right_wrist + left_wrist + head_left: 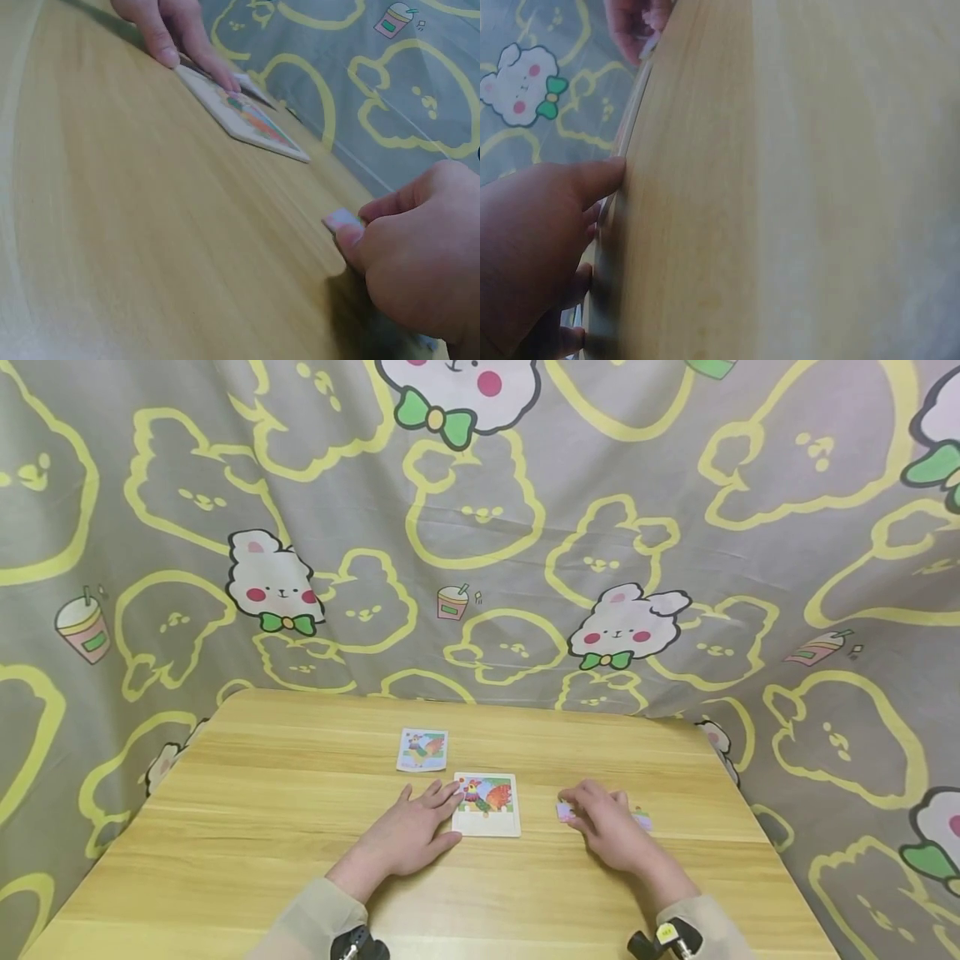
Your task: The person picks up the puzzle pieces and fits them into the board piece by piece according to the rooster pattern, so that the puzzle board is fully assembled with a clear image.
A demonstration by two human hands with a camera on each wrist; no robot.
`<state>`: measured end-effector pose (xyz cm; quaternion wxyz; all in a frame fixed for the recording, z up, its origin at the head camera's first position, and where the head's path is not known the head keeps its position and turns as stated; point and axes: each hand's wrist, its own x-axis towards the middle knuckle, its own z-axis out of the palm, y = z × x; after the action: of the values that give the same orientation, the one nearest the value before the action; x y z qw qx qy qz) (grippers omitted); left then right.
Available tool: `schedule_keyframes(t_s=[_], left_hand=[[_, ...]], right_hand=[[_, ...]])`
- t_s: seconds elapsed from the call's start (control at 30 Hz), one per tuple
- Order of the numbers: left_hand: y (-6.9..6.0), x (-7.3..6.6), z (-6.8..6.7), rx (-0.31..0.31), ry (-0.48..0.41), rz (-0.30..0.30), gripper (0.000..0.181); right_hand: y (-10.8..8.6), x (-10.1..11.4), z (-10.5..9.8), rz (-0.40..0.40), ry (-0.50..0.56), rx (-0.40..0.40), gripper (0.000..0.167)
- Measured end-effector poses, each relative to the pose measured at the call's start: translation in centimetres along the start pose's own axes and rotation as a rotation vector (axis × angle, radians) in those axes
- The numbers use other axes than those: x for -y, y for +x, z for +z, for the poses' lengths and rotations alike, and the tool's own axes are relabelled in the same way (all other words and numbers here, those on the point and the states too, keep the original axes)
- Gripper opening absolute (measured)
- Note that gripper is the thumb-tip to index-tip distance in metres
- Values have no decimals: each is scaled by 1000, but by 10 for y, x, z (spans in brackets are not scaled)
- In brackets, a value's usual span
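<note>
A jigsaw puzzle board (487, 825) lies flat on the table; its upper part shows a colourful rooster picture, and its lower part is bare white. My left hand (411, 833) rests at the board's left side, fingers extended onto its upper left edge and thumb near the lower left corner. To the right of the board, my right hand (611, 828) pinches a pale purple puzzle piece (341, 219) between thumb and fingers, close above the tabletop. Another puzzle piece (642, 819) lies just right of that hand, partly hidden by it.
A small picture card (422, 750) with a similar rooster lies behind the board, to its upper left. The wooden table (300, 752) ends at the back against a grey curtain (502, 602) printed with cartoon animals. Both wrists carry strapped-on cameras.
</note>
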<state>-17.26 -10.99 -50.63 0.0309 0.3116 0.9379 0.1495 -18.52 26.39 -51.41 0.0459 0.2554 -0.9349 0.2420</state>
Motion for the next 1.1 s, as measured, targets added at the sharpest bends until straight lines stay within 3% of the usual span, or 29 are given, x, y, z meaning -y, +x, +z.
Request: schedule_keyframes(t_s=[0.37, 1.1], left_hand=[[-1, 0, 0, 4, -6, 4, 66], [0, 1, 0, 6, 10, 0, 66]], right_hand=[[4, 10, 1, -29, 55, 29, 43], [30, 56, 15, -150, 125, 81, 42]])
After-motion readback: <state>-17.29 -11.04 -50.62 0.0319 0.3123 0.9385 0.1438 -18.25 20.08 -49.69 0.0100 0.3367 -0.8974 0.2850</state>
